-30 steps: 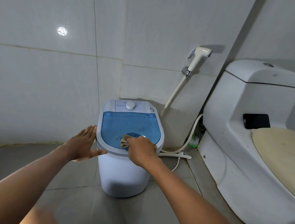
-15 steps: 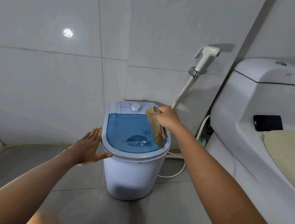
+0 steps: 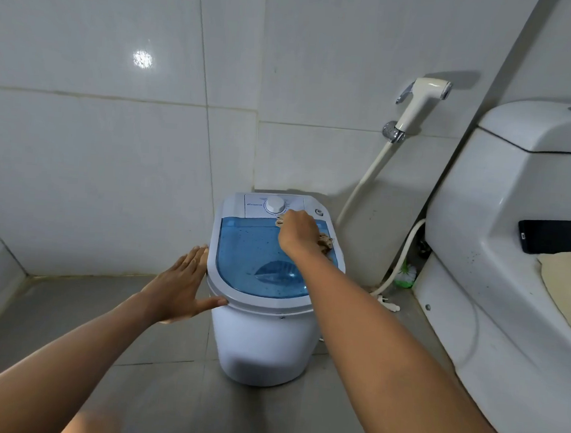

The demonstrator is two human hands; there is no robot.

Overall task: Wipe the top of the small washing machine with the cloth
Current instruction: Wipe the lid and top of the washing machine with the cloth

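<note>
A small white washing machine stands on the floor by the tiled wall; its translucent blue lid faces up, with a white dial on the panel behind. My right hand presses a brownish cloth onto the lid's far right corner, just in front of the dial. Most of the cloth is hidden under the hand. My left hand lies flat with fingers spread against the machine's left rim.
A white toilet fills the right side, with a black phone on its ledge. A bidet sprayer hangs on the wall, its hose running down behind the machine. Grey tile floor lies to the left.
My right hand moved the cloth from the lid's near edge up to the far right corner, lifted it briefly, and now presses it down by the dial. The left hand stayed on the rim.
</note>
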